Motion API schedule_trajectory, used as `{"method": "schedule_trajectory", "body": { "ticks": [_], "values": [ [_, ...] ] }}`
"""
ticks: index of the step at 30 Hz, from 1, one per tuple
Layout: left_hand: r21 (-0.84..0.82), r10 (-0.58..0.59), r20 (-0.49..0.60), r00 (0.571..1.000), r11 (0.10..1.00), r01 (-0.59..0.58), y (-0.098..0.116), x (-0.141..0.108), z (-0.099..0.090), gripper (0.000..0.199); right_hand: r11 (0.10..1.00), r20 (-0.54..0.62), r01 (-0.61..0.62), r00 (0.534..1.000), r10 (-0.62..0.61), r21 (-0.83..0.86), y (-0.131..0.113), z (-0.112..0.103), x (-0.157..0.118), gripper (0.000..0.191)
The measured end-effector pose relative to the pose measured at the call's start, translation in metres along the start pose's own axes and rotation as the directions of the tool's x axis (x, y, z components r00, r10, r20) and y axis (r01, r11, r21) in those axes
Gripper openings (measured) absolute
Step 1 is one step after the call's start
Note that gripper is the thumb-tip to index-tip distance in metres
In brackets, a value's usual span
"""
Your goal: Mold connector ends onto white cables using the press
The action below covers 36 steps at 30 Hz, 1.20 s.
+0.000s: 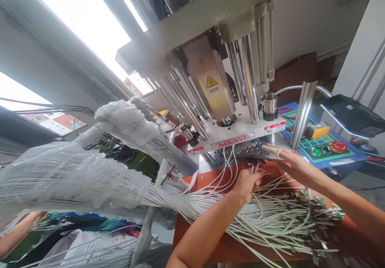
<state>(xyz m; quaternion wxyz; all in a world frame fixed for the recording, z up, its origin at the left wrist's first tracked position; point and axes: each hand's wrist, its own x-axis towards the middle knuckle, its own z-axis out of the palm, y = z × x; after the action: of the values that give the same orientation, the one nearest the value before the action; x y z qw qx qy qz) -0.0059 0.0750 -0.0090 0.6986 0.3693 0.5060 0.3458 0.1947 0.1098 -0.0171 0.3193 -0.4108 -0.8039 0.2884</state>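
Note:
Just in front of the press, my left hand [248, 181] is closed on thin white cables [255, 168], whose ends point toward the press bed. My right hand [282, 155] reaches in from the right, with pale finger covers on its fingertips. Its fingers lie along a flat metal plate [255, 157] at the edge of the perforated press bed [218, 158]; their undersides are hidden. A few white cables [230, 159] run from under the press head down to the orange table. Below my hands spreads a large bundle of white cables [270, 216] with small metal and green ends.
The press [237, 133] stands on chrome columns, with a hot-surface label on its nozzle cover. A blue control panel [327, 143] with a red stop button is at right. Plastic-wrapped cable bundles [75, 179] hang on a wrapped rack at left. Another person's arm [22, 234] shows lower left.

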Motion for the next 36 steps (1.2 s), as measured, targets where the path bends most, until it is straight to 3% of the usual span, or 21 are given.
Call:
{"method": "schedule_trajectory", "body": {
  "ticks": [2,5,9,11,14,16,18,21,25,29,36],
  "values": [
    [-0.014,0.023,-0.015,1.0,1.0,-0.023,-0.006,0.004,-0.007,0.044,0.97,0.034,0.002,0.999,0.007,-0.245,0.021,0.005,0.017,0.053],
    [0.009,0.069,0.009,0.998,0.998,-0.069,-0.008,0.01,-0.012,0.045,0.84,0.198,0.056,0.978,0.061,-0.539,0.038,0.012,0.04,0.041],
    [0.026,0.105,-0.06,0.993,0.994,-0.104,-0.004,0.014,-0.014,0.031,0.789,0.276,0.105,0.958,0.085,-0.605,0.032,0.014,0.049,0.037],
    [-0.005,0.116,-0.081,0.99,0.993,-0.117,-0.002,0.014,-0.015,0.034,0.803,0.293,0.052,0.943,0.156,-0.593,0.02,0.01,0.047,0.035],
    [0.033,0.173,-0.083,0.982,0.985,-0.17,-0.001,0.013,-0.015,0.047,0.872,0.401,-0.098,0.86,0.317,-0.479,0.001,0.003,0.039,0.037],
    [0.085,0.237,-0.08,0.968,0.969,-0.23,-0.001,0.012,-0.013,0.047,0.924,0.467,-0.163,0.824,0.32,-0.347,-0.006,0.002,0.034,0.031],
    [0.083,0.259,-0.074,0.963,0.964,-0.253,0.0,0.012,-0.011,0.046,0.959,0.467,-0.182,0.843,0.266,-0.218,-0.006,0.003,0.028,0.023],
    [0.045,0.169,-0.05,0.984,0.985,-0.167,0.0,0.011,-0.012,0.041,0.956,0.441,-0.287,0.851,0.284,-0.062,0.002,0.007,0.02,0.023],
    [0.06,-0.019,0.033,0.999,0.998,0.017,0.0,0.009,-0.013,0.032,0.827,0.511,-0.527,0.774,0.373,0.195,0.008,0.013,0.013,0.027],
    [0.113,-0.061,0.089,0.994,0.992,0.051,-0.003,0.008,-0.008,0.03,0.819,0.458,-0.487,0.828,0.323,0.303,0.007,0.019,0.009,0.025],
    [0.12,-0.168,0.137,0.976,0.981,0.152,-0.004,0.011,-0.007,0.023,0.936,0.299,-0.328,0.913,0.279,0.13,0.003,0.024,0.006,0.015]
  ]
}}
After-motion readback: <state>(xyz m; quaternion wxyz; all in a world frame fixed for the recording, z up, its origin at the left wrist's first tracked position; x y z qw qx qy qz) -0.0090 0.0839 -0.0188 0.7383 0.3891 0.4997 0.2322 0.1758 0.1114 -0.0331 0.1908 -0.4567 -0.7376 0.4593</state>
